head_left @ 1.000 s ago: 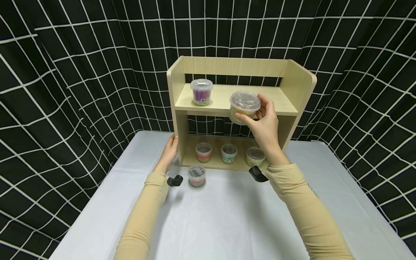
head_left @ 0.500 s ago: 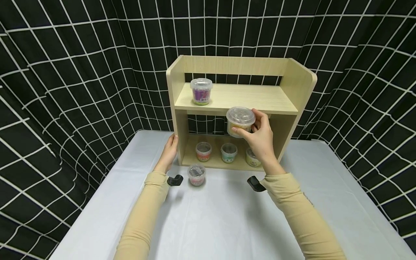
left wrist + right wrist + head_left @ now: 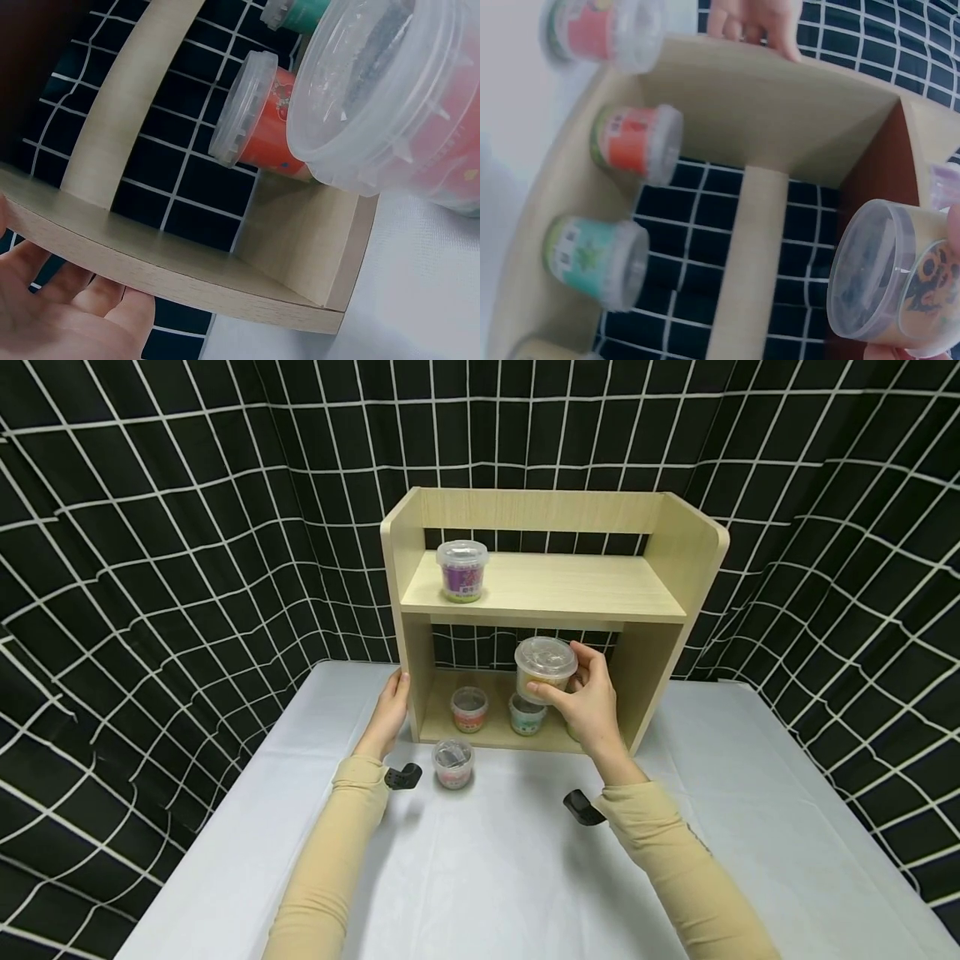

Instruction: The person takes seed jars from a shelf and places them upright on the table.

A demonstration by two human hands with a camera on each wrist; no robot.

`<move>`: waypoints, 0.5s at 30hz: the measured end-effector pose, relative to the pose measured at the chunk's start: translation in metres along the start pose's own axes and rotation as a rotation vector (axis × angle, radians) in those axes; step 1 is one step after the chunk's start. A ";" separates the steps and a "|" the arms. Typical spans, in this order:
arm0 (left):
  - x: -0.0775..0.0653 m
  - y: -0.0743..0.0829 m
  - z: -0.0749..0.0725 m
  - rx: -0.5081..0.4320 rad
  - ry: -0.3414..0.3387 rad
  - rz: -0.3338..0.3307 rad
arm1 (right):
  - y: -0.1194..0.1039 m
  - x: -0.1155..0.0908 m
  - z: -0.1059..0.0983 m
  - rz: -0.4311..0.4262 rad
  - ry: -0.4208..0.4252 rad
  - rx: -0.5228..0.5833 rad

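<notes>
- Right hand (image 3: 590, 706) has the yellow tub (image 3: 546, 664) pinched between thumb and fingers, round its side, probably so the lid stays untouched on top.
- That tub's in midair, in front of the shelf's lower compartment.
- Left hand (image 3: 386, 710) lies against the left side panel (image 3: 402, 639), fingers fairly straight. My guess: steadying the shelf (image 3: 570, 585). Can't tell how hard it presses.
- In the way: teal tub (image 3: 527, 721) down below, its rim partly covered, plus a pale tub (image 3: 547, 351) mostly hidden behind the right hand in the head view.
- Red tub (image 3: 470, 720) sits left of teal; pink tub (image 3: 453, 768) is out front on the table (image 3: 510, 868); purple tub (image 3: 462, 578) up top.
</notes>
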State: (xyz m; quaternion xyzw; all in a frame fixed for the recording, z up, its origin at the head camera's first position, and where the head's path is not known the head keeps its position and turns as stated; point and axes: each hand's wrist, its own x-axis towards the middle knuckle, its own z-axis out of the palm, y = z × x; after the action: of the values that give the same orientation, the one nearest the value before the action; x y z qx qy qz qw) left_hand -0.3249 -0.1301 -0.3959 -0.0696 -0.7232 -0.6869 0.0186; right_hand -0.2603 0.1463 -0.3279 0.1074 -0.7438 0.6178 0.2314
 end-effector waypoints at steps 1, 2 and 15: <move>0.000 0.000 0.000 0.004 -0.001 -0.003 | 0.002 -0.002 0.001 0.005 -0.005 0.008; 0.000 0.000 0.000 0.006 -0.003 -0.006 | 0.004 -0.004 0.002 0.012 -0.008 0.021; 0.015 -0.024 -0.004 0.019 0.019 0.007 | 0.026 -0.024 0.010 0.110 -0.038 0.040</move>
State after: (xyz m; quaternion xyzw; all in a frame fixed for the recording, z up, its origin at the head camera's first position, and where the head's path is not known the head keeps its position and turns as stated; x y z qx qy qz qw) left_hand -0.3433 -0.1341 -0.4172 -0.0654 -0.7293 -0.6804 0.0286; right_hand -0.2534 0.1389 -0.3634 0.0829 -0.7403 0.6422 0.1807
